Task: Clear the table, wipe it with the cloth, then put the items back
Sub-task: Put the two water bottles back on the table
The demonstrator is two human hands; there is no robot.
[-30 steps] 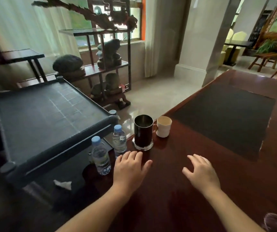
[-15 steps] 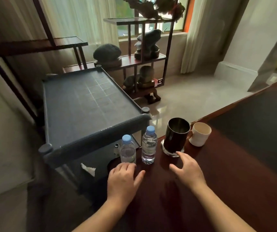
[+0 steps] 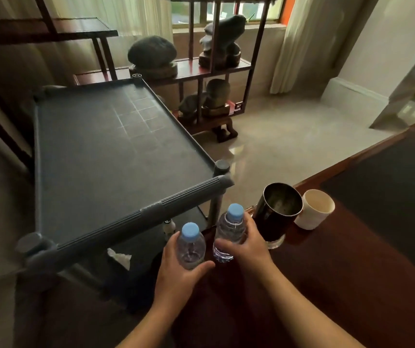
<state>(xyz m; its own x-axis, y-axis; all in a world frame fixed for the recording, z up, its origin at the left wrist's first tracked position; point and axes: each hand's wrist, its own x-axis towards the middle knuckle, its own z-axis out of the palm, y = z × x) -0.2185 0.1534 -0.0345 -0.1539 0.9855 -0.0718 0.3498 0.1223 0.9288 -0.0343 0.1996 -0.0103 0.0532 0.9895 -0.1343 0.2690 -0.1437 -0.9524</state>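
Note:
Two small clear water bottles with blue caps stand at the near left corner of the dark red wooden table (image 3: 327, 277). My left hand (image 3: 178, 275) wraps around the left bottle (image 3: 190, 243). My right hand (image 3: 247, 243) grips the right bottle (image 3: 230, 229). Just right of them stands a tall black cup (image 3: 275, 212) on a glass coaster, and beside it a cream mug (image 3: 315, 209). No cloth is visible on the table.
A grey plastic cart (image 3: 116, 156) with a bare top tray stands left of the table; a white crumpled tissue (image 3: 119, 257) lies on its lower shelf. A wooden display shelf (image 3: 216, 69) with stones stands behind. A dark mat (image 3: 389, 192) covers the table's right part.
The view swung left and down. Both hands moved forward from the tabletop and closed around the two bottles, one each.

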